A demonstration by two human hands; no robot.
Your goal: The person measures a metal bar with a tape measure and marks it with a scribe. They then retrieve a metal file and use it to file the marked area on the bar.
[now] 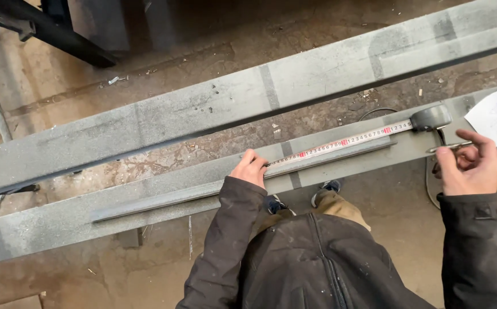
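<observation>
While the left hand (251, 169) pins the tape's (340, 143) end on a thin bar (214, 190), the right hand (470, 167) curls around a small metal tool (447, 147) beside the case (430, 117). One tape runs left to right between both hands, along the nearer of two beams (65, 220); the far beam (203, 111) lies beyond.

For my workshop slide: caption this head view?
Left hand pins tape measure on steel bar; right hand holds a thin metal tool.

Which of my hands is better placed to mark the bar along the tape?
Probably the right hand: it holds a thin metal marking tool, while the left hand pins the tape measure to the bar.
</observation>
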